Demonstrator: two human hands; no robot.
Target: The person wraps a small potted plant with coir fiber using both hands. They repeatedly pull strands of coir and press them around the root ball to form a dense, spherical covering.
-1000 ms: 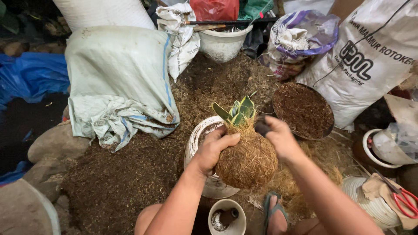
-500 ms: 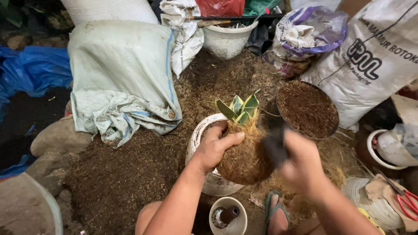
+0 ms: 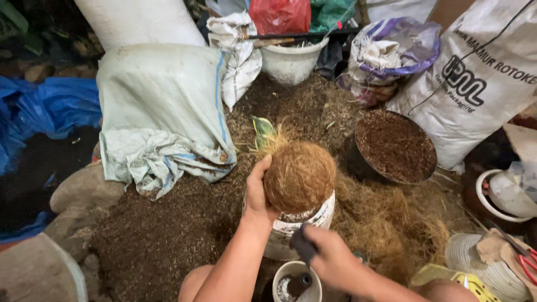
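Gripping fibre ball [image 3: 299,176], left hand [image 3: 256,190] apparently closed.

The ground [image 3: 168,246] is spread with dark loose soil, with a heap of coconut fibre [image 3: 391,223] toward its right side. A black basin of soil [image 3: 396,146], white sacks [image 3: 162,112] and a white pot [image 3: 291,61] rest on it toward the far edge.

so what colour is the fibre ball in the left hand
Golden-brown round coconut-fibre ball, clearest in the head view.

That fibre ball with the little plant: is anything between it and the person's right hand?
Nothing visible. The left hand holds the fibre ball above a white pot; the right hand, gripping something dark, sits just below with open space between.
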